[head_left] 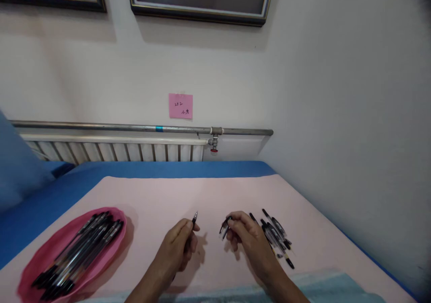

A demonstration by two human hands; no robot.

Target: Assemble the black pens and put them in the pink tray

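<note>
My left hand (pixel 178 247) is closed around a black pen (pixel 194 218) whose uncapped tip points up and away. My right hand (pixel 247 238) pinches a small black pen cap (pixel 225 227), held a short way to the right of the pen tip. Both hands hover just above the pink sheet (pixel 208 195). A loose pile of black pens (pixel 278 238) lies on the sheet just right of my right hand. At the left a pink tray (pixel 33 260) holds several black pens (pixel 81 253) lying side by side.
The pink sheet covers a blue bed (pixel 168 169) that meets the white wall (pixel 353 137) on the right. A radiator (pixel 114 150) and metal pipe (pixel 141 127) run along the back wall. A pink sticky note (pixel 181 106) hangs above them.
</note>
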